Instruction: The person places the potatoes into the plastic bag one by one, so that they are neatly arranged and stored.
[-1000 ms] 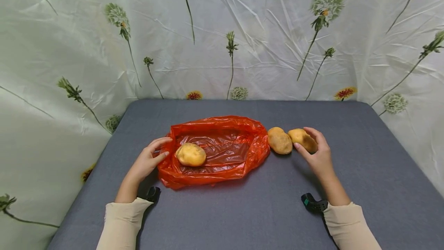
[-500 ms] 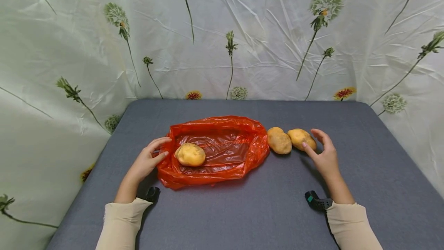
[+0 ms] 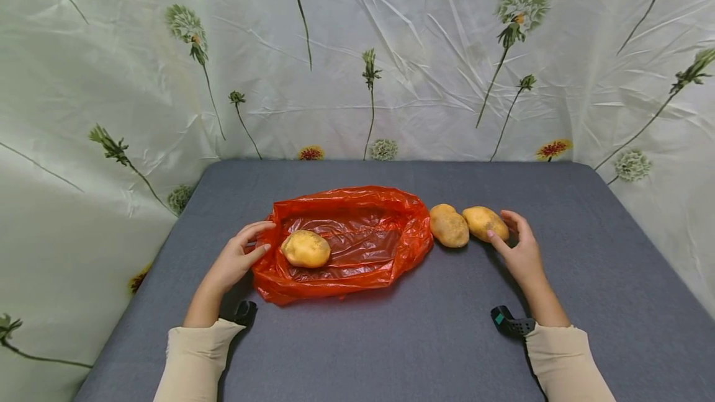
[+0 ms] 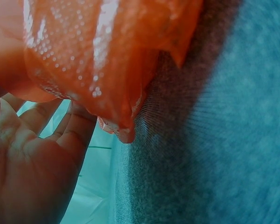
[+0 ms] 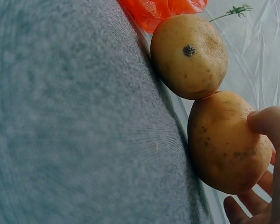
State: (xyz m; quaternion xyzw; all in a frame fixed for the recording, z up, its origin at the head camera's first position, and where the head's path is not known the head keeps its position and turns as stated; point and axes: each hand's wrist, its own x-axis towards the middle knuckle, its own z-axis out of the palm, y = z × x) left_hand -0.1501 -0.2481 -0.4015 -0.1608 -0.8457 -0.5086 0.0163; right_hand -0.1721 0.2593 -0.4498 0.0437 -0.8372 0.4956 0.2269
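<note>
At nine o'clock, the left hand [image 3: 233,259] grips a crumpled red plastic bag [image 3: 414,231]. At three, the right hand [image 3: 524,256] pinches a yellowish oval potato [image 3: 479,222].

1. Red plastic bag [image 3: 357,287]: thin, glossy, crumpled, spread mouth-up on the tabletop [image 3: 368,346], its left end touching my left grip [image 3: 237,259].
2. Potato inside [image 3: 305,249]: yellowish, lying toward that left end.
3. Middle potato [image 3: 449,228]: brownish, with one dark spot, just beside the bag's right end.
4. Outer potato [image 3: 481,222]: yellow, speckled, touching the middle one, held by my right grip [image 3: 519,250].
</note>
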